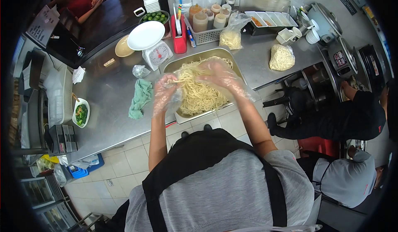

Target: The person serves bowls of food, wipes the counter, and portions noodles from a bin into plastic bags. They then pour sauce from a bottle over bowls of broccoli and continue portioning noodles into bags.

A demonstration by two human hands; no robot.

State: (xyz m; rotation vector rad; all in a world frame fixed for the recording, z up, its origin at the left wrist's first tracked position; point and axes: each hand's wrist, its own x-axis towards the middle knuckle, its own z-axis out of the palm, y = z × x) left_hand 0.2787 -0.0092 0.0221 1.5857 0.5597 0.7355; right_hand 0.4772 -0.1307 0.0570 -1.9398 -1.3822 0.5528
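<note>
A deep metal tray [239, 69] at the counter's front edge holds a loose heap of pale yellow noodles [203, 96]. Both my hands wear clear plastic gloves. Over the tray's left side, my left hand [165, 92] is closed, with noodle strands between its thumb and fingers. My right hand [222, 75] reaches across the heap from the right, its fingers curled on noodles near the middle; the glove partly blurs the fingertips. Strands stretch between the two hands. A crumpled green cloth [141, 98] lies left of my left hand.
Behind the tray stand a kitchen scale [158, 54] with a white plate [146, 35], a red tape dispenser [178, 35] and a basket of sauce bottles [207, 36]. Bagged noodles [282, 58] lie to the right. A bowl of greens [81, 112] sits left. Two co-workers [344, 178] work at right.
</note>
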